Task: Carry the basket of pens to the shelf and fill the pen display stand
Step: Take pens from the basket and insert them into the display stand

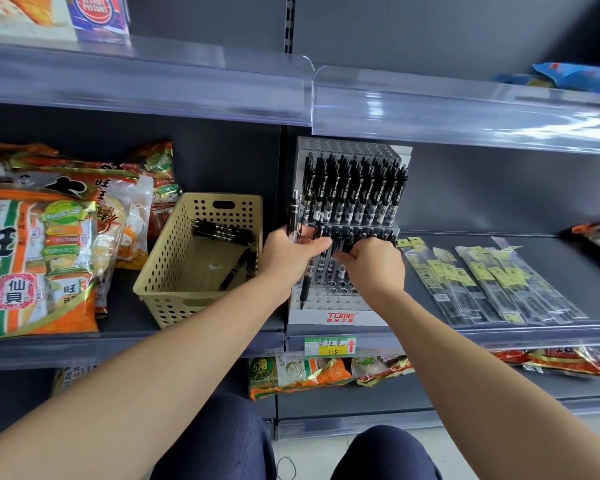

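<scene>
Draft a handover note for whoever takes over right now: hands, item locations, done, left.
Left hand: grips a bundle of black pens at the stand's left edge.
Right hand: fingers curled on a single black pen at the lower tier, apparently seating it.
Beige perforated plastic basket: on the dark grey shelf, left of the white tiered pen display stand; several loose pens lie inside.
Done: basket delivered; upper tier full.
Left: front holes of the lower tier are empty; insert the held pens, then the basket's.
</scene>
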{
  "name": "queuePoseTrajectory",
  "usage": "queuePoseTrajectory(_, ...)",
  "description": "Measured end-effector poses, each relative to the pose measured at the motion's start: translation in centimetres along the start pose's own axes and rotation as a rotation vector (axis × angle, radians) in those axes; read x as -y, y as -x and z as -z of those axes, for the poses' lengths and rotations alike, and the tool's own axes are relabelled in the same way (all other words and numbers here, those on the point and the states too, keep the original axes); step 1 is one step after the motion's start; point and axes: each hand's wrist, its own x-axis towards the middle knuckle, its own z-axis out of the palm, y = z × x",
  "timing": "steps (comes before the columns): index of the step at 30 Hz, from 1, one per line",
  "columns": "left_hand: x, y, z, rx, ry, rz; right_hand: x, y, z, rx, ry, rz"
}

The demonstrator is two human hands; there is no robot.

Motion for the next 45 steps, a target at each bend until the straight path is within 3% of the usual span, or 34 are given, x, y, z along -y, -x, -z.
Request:
queuePoseTrajectory(2,-0.1,0.0,0.1,0.008,0.004,0.003,0.1,0.4,0.1,-0.085,-0.115,-0.007)
queuePoseTrajectory(4,0.0,-0.1,0.2,0.023,-0.008,0.002,0.6,0.8,0.6,-0.112,-0.446,-0.012)
queuePoseTrajectory(6,-0.2,0.0,0.3,0.044,-0.032,-0.030,1.5,1.1,1.7,-0.009,-0.817,0.000)
queuePoseTrajectory(8,-0.3,0.2,0.2,0.066,-0.057,-0.073,2.3,1.2,2.5,0.116,-0.966,0.008)
queuePoseTrajectory(11,-0.4,0.2,0.3,0.084,-0.084,-0.068,2.6,0.8,3.0,0.162,-0.887,0.017)
queuePoseTrajectory(20,-0.1,0.1,0.8,0.034,-0.045,-0.030,1.4,0.3,2.4,-0.258,-0.399,0.132)
queuePoseTrajectory(31,1.0,-1.0,0.5,0.052,-0.112,-0.072,1.3,-0.4,0.6,-0.144,-0.097,0.157)
queuePoseTrajectory(45,1.0,-1.2,0.9,0.027,-0.191,-0.141,1.6,-0.1,-0.2,-0.138,-0.013,0.182)
